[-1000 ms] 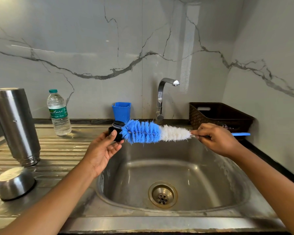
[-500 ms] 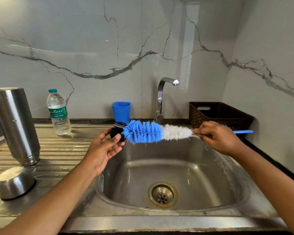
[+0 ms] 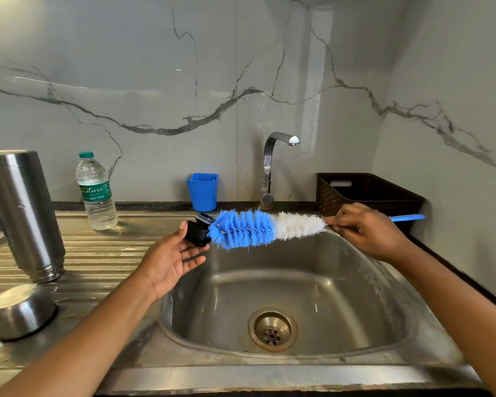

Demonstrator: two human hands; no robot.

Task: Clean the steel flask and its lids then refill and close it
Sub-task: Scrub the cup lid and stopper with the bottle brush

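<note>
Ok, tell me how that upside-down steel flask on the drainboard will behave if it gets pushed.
The steel flask stands tall on its narrower threaded mouth, so a push high up would probably tip it. The ridged drainboard looks wet, so it may slide. Being round and smooth, it would likely roll once down.

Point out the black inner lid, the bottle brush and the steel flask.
black inner lid (image 3: 196, 233), head view, dark side wall
bottle brush (image 3: 241, 229), head view, blue bristles
steel flask (image 3: 26, 216), head view, mid body

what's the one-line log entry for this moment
left hand holds black lid | right hand grips brush, blue tip on lid | flask upside down on drainboard | steel cap beside it | tap off
</note>
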